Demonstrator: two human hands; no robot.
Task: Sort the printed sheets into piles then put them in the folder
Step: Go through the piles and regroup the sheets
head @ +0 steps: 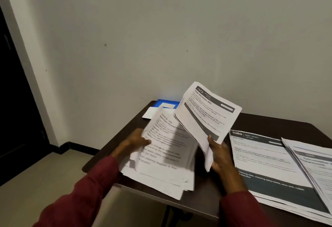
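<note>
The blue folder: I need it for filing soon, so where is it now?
In the head view, the blue folder lies at the table's far left corner by the wall, behind the sheets the left hand holds.

2 hands (136, 142), 1 folder (166, 103), 4 paper piles (265, 162)

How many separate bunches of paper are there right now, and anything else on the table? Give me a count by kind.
Paper bunches lying on the table: 3 (unsorted stack, pile headed 3080, pile at the right edge)
Paper bunches held up: 1 (sheets headed 1573, in the right hand)
Blue folders: 1
Total: 5
</note>
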